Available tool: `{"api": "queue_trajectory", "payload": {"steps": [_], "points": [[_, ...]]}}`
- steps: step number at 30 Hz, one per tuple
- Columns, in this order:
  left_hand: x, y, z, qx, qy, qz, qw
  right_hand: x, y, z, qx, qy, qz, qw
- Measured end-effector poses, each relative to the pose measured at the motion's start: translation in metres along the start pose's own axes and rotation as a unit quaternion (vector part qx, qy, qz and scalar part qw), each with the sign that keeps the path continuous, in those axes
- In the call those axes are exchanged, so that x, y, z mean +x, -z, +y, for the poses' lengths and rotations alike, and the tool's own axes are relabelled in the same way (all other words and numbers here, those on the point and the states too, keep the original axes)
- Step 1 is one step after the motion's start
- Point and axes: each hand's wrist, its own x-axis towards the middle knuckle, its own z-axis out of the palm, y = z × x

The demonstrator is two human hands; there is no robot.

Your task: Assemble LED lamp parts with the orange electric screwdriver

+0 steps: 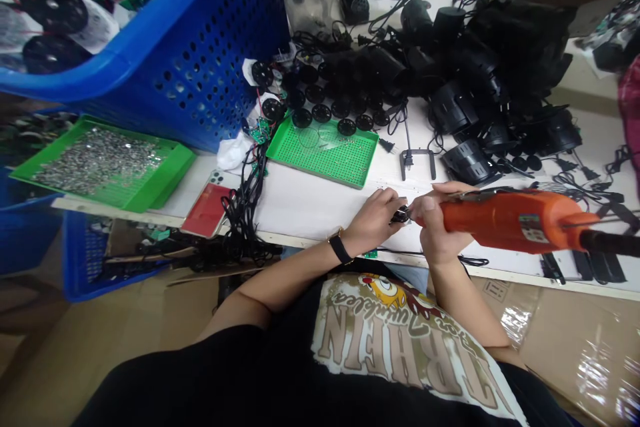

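My right hand (440, 227) is wrapped round an orange electric screwdriver (515, 219), which lies level with its tip pointing left. At that tip is a small black part (401, 214), pinched in the fingers of my left hand (377, 217); its exact kind is too small to make out. Both hands are low over the white bench near its front edge. Just beyond them lies a black U-shaped bracket (418, 163). A green perforated tray (325, 152) with a few small screws stands ahead of my left hand.
A large blue basket (200, 47) full of parts stands at the left. Nearby are a green tray of screws (165, 177), a red phone (205, 208) and a bundle of black cables (249, 200). Black housings (453, 107) and round black discs (321, 112) crowd the back.
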Motion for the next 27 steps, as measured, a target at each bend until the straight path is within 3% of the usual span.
{"api": "queue_trajectory", "payload": {"steps": [5, 10, 15, 20, 27], "points": [[-0.002, -0.001, -0.001, -0.009, 0.004, 0.021, 1.0, 0.015, -0.008, -0.01, 0.113, 0.018, -0.061, 0.992], [-0.003, -0.004, -0.003, -0.012, 0.014, 0.035, 0.999, 0.022, -0.014, -0.019, 0.179, -0.006, -0.078, 0.981], [-0.003, -0.003, -0.003, -0.016, 0.012, 0.035, 0.999, 0.021, -0.011, -0.015, 0.157, -0.036, -0.047, 0.986], [-0.002, -0.001, 0.0, -0.017, 0.009, 0.034, 0.999, 0.027, -0.01, -0.021, 0.168, -0.004, -0.043, 0.985], [-0.003, -0.001, 0.0, 0.002, 0.012, 0.033, 0.999, 0.028, -0.027, -0.016, 0.202, -0.012, 0.002, 0.979]]}}
